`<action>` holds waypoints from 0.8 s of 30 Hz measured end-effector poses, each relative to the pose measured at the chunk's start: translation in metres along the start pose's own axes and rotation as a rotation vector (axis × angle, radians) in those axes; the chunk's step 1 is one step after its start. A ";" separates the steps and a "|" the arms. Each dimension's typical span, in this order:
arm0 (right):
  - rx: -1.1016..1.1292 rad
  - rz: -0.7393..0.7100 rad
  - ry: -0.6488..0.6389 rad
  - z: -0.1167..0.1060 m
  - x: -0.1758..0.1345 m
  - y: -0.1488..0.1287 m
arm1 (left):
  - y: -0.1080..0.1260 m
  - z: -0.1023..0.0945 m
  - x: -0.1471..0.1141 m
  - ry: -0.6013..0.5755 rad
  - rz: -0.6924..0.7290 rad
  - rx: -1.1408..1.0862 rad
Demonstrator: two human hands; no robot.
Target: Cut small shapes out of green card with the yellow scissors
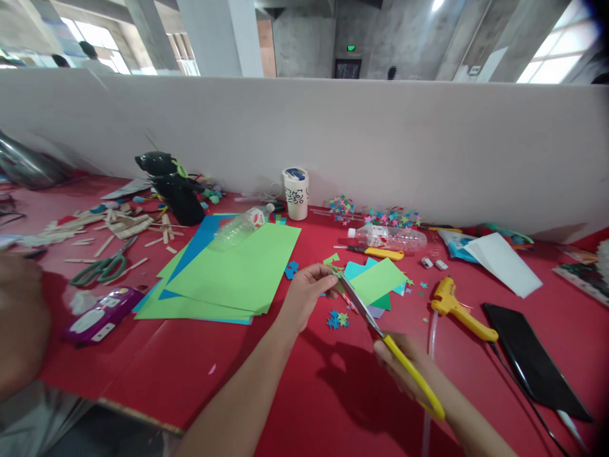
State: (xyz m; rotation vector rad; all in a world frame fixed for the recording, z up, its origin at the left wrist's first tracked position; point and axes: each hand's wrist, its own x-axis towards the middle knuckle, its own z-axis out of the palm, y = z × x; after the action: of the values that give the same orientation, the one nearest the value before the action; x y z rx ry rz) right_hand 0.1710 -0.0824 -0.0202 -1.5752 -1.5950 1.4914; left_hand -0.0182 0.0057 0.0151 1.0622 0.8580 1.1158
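Note:
My left hand (304, 293) is closed, thumb against fingers, pinching a small piece of green paper (335, 270). The yellow-handled scissors (413, 376) are in my right hand (404, 362), with fingers wrapped round the handles. Their blades point up and left, and the tips are at the green paper by my left fingertips. Whether the blades have paper between them I cannot make out. Below and behind the blades lie a light green paper rectangle (380, 280) and other coloured pieces. A small heap of blue and green paper stars (337, 319) sits just under my left hand.
Large green and blue sheets (238, 266) lie left with a plastic bottle (243, 225) on them. A yellow glue gun (461, 309), its cord and a black phone (535, 358) are right. A cutter (378, 252) lies behind. Another person's arm (19, 324) reaches in at left.

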 end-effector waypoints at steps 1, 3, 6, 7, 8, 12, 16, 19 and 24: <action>-0.008 0.000 -0.004 -0.001 0.000 0.000 | 0.001 -0.001 0.000 0.002 -0.002 0.016; -0.020 0.004 -0.005 -0.003 0.000 -0.001 | 0.002 -0.003 0.001 -0.008 -0.003 0.057; -0.034 0.004 0.011 -0.003 0.001 -0.001 | 0.004 -0.007 0.002 -0.037 0.004 0.110; -0.041 0.005 0.014 -0.003 0.001 0.000 | 0.004 -0.008 0.002 -0.045 0.005 0.121; -0.051 0.008 0.015 -0.002 0.001 0.000 | 0.004 -0.010 0.003 -0.052 0.005 0.130; -0.089 0.007 -0.005 -0.004 0.001 0.000 | 0.005 -0.013 0.004 -0.077 0.004 0.159; -0.140 -0.080 -0.007 -0.008 0.001 -0.003 | 0.005 -0.015 0.003 -0.092 0.016 0.169; -0.137 -0.121 0.013 -0.008 0.001 -0.004 | 0.005 -0.015 0.003 -0.091 0.014 0.172; -0.139 -0.123 0.061 -0.006 0.001 -0.001 | 0.004 -0.015 0.004 -0.076 0.006 0.167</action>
State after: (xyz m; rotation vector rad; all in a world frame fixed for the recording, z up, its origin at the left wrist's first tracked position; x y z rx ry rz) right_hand 0.1760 -0.0791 -0.0180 -1.5499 -1.7594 1.2818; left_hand -0.0323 0.0132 0.0146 1.2378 0.8993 1.0156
